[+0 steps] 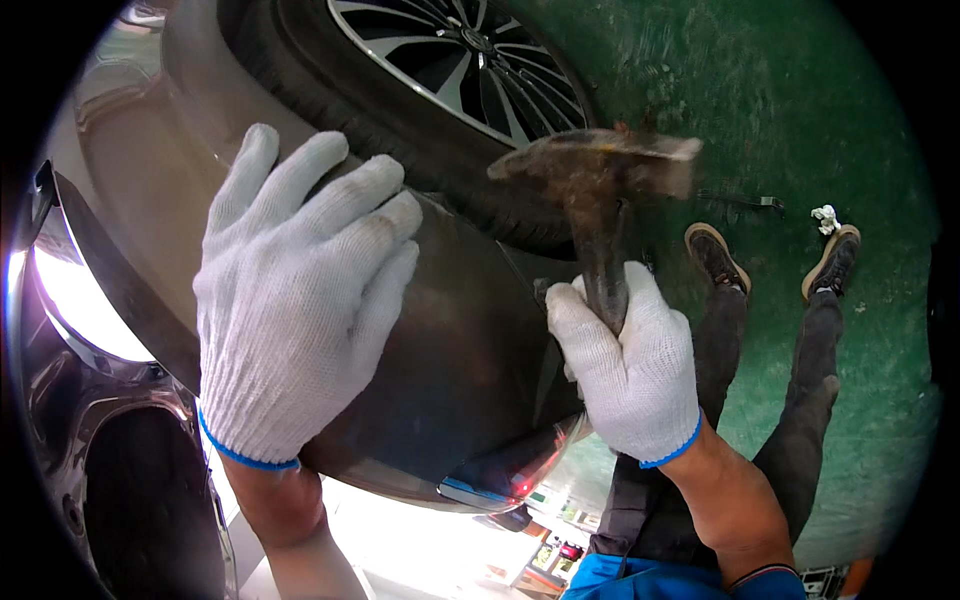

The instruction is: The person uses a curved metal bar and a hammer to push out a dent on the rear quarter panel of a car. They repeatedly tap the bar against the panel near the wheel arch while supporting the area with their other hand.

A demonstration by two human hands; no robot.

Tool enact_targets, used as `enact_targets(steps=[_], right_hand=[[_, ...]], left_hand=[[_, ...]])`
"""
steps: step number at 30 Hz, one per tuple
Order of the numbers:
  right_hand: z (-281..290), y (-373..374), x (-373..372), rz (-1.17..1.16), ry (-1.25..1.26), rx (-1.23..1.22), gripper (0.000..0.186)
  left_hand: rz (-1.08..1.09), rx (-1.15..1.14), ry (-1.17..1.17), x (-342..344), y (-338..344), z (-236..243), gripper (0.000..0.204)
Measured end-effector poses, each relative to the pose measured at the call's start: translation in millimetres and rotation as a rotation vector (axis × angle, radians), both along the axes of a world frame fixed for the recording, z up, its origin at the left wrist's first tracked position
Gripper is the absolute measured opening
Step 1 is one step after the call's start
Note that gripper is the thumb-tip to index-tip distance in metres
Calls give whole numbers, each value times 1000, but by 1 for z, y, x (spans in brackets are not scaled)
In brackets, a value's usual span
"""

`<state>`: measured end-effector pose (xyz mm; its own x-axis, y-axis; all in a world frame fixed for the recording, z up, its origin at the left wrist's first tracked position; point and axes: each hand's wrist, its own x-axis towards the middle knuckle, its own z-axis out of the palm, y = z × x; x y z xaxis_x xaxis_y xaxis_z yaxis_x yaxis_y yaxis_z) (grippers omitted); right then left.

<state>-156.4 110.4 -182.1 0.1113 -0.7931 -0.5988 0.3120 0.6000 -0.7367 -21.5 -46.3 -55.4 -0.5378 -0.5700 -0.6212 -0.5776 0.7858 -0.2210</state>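
My left hand, in a white knit glove with a blue cuff, lies flat with fingers spread on a dark grey car body panel beside the wheel arch. My right hand, gloved the same way, grips the dark handle of a hammer. The rusty metal hammer head is raised and blurred just to the right of the panel, in front of the tyre. My own legs and shoes show below the hammer on the floor.
A car wheel with a silver and black spoked rim and black tyre sits at the top. The floor is green. A small dark tool and a crumpled white scrap lie near my shoes.
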Motion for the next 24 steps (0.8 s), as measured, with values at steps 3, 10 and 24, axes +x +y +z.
enact_targets(steps=[3, 10, 24], right_hand=[[-11, 8, 8, 113, 127, -239, 27], [2, -4, 2, 90, -1, -31, 30], [2, -6, 8, 75, 37, -77, 26]], left_hand=[[31, 40, 7, -2, -3, 0, 20], [70, 26, 36, -1, -8, 4, 19], [51, 8, 63, 0, -12, 4, 18]])
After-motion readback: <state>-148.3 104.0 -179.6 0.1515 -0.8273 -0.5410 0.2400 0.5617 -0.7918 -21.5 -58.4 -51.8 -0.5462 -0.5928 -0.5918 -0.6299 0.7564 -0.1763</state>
